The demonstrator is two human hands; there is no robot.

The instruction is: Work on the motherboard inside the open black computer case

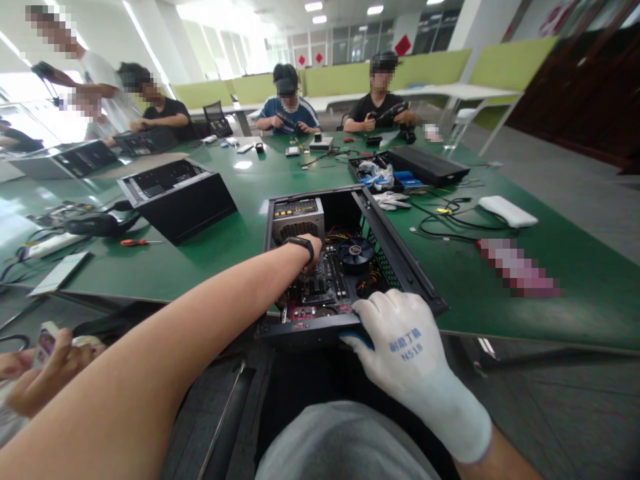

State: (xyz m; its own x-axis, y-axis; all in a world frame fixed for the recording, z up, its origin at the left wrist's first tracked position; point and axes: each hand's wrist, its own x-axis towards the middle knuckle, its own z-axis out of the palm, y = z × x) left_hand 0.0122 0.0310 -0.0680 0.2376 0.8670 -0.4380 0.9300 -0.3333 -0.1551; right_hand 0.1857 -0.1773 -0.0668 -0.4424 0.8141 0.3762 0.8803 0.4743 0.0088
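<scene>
The green table (pixel 550 320) carries an open computer case (pixel 400 247) that juts past the middle of its near edge; left of it sits a second black case (pixel 185 207), with an orange screwdriver (pixel 133 243) beside it, while black cables (pixel 450 237) and a white block (pixel 508 211) lie toward the right edge and a grey box (pixel 321 143) near the far edge

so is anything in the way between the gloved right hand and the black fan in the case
Yes, some coloured wires: they lie inside the open computer case, between the right hand at its near edge and the black fan. From above, nothing visible covers the fan.
</scene>
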